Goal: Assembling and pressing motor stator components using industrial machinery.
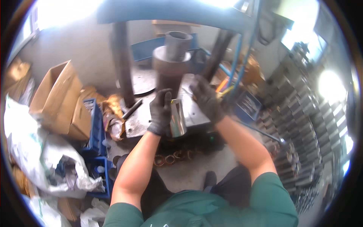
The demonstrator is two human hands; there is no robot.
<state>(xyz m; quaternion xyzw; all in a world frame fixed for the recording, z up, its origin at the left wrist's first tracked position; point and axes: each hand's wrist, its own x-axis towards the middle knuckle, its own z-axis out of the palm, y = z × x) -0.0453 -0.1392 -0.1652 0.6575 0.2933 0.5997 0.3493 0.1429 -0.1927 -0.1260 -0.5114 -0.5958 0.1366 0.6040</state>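
Note:
A shiny metal sleeve point(178, 120) is at the front edge of the press table point(141, 123). My left hand point(160, 111), in a dark glove, is right against its left side, with the fingers stretched up rather than wrapped round it. Whether palm and sleeve touch, I cannot tell. Off to the right, my gloved right hand point(206, 98) is apart from the sleeve, its fingers extended and somewhat blurred. Behind both hands a thick dark cylinder point(170, 77) stands upright, with a pale collar and a narrower grey tube point(177, 43) on top.
Press posts point(123, 64) flank the table beneath a blue crossbeam point(174, 17). At left are an open cardboard box point(56, 100), blue crates point(99, 128) and white sacks point(26, 140). Stacked metal tubes point(298, 125) fill the right. Several rings point(170, 159) lie under the table edge.

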